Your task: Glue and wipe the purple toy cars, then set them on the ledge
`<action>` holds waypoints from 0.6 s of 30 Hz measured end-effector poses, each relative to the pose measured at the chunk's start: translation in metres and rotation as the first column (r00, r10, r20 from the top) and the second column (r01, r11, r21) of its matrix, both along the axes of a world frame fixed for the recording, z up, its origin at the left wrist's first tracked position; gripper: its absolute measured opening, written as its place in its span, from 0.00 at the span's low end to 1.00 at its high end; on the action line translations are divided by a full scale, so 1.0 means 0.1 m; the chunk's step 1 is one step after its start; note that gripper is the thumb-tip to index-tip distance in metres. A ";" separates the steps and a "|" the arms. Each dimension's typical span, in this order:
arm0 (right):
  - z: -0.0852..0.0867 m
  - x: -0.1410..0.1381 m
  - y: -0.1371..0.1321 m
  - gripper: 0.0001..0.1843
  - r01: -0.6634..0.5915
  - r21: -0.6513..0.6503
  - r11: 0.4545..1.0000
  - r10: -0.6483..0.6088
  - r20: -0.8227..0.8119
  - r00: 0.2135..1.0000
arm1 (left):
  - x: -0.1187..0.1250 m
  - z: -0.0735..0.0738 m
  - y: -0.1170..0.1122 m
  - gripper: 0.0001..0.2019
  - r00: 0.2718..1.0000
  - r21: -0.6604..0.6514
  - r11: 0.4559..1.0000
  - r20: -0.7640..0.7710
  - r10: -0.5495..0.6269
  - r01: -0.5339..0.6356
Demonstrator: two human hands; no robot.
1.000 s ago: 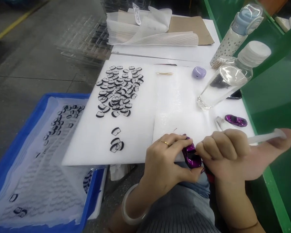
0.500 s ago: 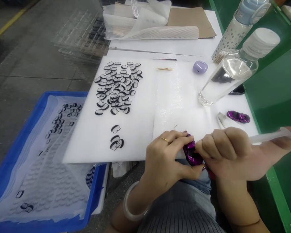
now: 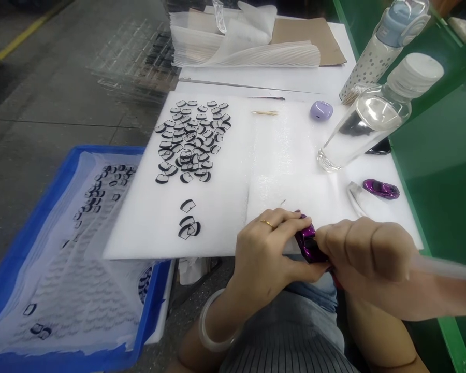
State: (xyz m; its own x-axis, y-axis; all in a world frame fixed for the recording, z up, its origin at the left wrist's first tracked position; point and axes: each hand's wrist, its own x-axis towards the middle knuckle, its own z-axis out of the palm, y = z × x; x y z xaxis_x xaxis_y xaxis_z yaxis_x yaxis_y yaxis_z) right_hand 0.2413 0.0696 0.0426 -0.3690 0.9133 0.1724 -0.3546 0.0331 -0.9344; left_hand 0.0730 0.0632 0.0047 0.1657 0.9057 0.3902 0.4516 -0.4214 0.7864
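My left hand (image 3: 266, 254), with a gold ring and a pale bangle, is closed around a small shiny purple toy car (image 3: 309, 244) at the near edge of the white foam board (image 3: 217, 207). My right hand (image 3: 376, 261) is closed too, pressing against the car's right side and gripping a thin white stick-like tool (image 3: 446, 268) that points to the right. A heap of small black-and-white clear window pieces (image 3: 190, 140) lies on the board's far left, with three loose ones (image 3: 188, 223) nearer me. A second purple car (image 3: 380, 188) rests on the board at the right.
A clear water bottle (image 3: 367, 122) and a dotted bottle (image 3: 384, 49) stand at the right beside a green frame (image 3: 442, 155). A lilac case (image 3: 320, 110) and stacked white sheets (image 3: 248, 46) lie further back. A blue crate (image 3: 70, 259) with more pieces sits at left.
My right hand has turned downward over the car, swinging the white tool lower and further right. My left hand keeps its hold on the car.
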 end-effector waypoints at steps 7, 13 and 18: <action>0.08 -0.15 -0.03 0.30 0.004 0.055 0.999 0.001 -0.092 0.996 | 0.00 0.00 0.00 0.24 1.000 -0.006 1.000 -0.003 -0.001 0.001; 0.16 -0.15 -0.04 0.31 0.072 0.057 0.996 -0.071 -0.020 0.997 | 0.02 -0.02 0.01 0.25 1.000 0.037 0.999 -0.007 0.025 -0.025; 0.22 -0.17 -0.10 0.30 0.175 0.041 0.984 -0.178 0.084 0.981 | 0.03 -0.02 0.01 0.23 1.000 0.042 0.999 -0.020 0.023 -0.022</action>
State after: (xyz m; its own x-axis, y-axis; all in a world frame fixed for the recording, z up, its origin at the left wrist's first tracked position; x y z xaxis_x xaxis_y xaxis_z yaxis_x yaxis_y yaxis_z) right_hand 0.2245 0.0595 0.0651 -0.2177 0.9596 0.1785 -0.2582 0.1197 -0.9586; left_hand 0.0759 0.0644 0.0027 0.1534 0.8923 0.4246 0.4771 -0.4432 0.7590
